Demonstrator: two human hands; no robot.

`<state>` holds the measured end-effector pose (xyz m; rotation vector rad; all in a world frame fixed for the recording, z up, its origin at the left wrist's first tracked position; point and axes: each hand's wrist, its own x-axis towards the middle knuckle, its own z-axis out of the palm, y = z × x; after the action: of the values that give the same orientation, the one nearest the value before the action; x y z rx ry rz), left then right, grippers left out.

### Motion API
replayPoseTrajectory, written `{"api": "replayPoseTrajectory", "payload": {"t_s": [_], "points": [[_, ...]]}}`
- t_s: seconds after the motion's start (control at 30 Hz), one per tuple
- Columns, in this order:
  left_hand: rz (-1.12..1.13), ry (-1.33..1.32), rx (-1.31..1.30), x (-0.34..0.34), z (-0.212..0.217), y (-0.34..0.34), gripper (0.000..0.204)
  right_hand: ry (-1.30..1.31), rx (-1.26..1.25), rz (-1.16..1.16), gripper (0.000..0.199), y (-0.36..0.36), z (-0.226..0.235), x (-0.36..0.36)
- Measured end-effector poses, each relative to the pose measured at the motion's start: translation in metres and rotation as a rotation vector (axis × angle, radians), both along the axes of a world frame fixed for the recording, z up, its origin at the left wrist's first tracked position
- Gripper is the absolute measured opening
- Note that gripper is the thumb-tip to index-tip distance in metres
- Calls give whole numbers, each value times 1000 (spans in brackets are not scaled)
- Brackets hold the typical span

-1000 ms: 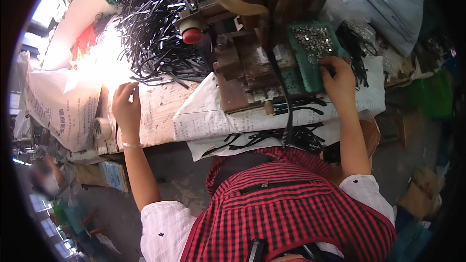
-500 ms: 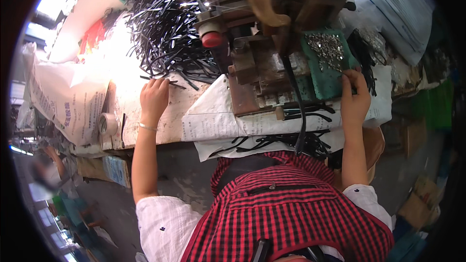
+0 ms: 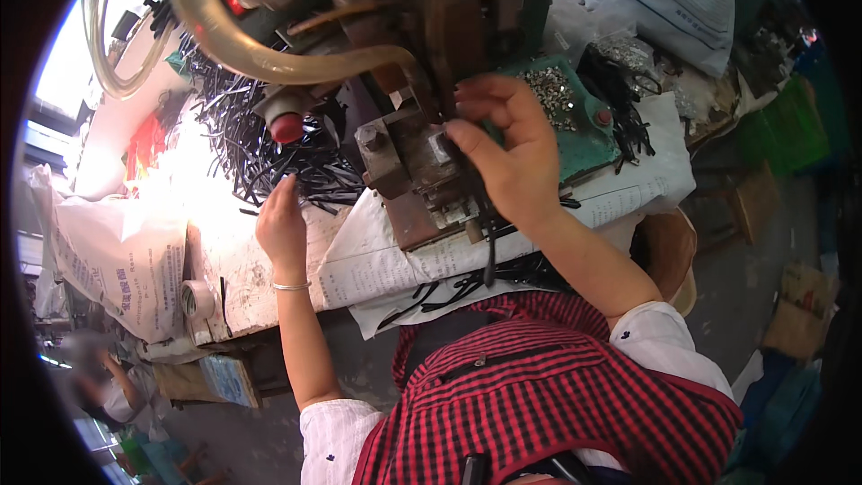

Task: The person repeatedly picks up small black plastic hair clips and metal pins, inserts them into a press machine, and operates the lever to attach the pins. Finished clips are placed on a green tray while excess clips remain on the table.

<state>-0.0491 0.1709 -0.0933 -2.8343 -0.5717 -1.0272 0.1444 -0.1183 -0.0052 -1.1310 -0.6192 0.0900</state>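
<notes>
My right hand [image 3: 519, 154] is at the working point of a metal press [image 3: 422, 157], thumb and bent fingers close together around its upright part. Whatever lies between the fingertips is too small or hidden to name. My left hand [image 3: 283, 226] is at the near edge of a heap of thin black strips [image 3: 260, 139], fingers drawn together. Whether a strip is pinched there I cannot make out. Right of the press, a green tray [image 3: 588, 151] carries many small shiny metal pieces [image 3: 549, 94].
A red push button [image 3: 287, 127] and a thick yellowish hose [image 3: 260, 61] stick out above the bench. A tape roll [image 3: 197, 299] and a white sack [image 3: 121, 260] are at left. More black strips [image 3: 449, 292] hang along the front edge. Filled bags [image 3: 669, 0] lie far right.
My right hand has moved left from the green tray to the press. My left hand stays by the black strips. The view has shifted, so the press appears further left.
</notes>
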Motion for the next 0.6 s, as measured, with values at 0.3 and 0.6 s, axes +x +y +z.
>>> {"api": "replayPoseTrajectory", "payload": {"t_s": [0.3, 0.6], "points": [[-515, -526, -1173, 11, 110, -157, 23, -278, -396, 77, 59, -47, 37, -7], [-534, -12, -2337, 79, 128, -215, 29, -288, -723, -265, 27, -99, -64, 61]]}}
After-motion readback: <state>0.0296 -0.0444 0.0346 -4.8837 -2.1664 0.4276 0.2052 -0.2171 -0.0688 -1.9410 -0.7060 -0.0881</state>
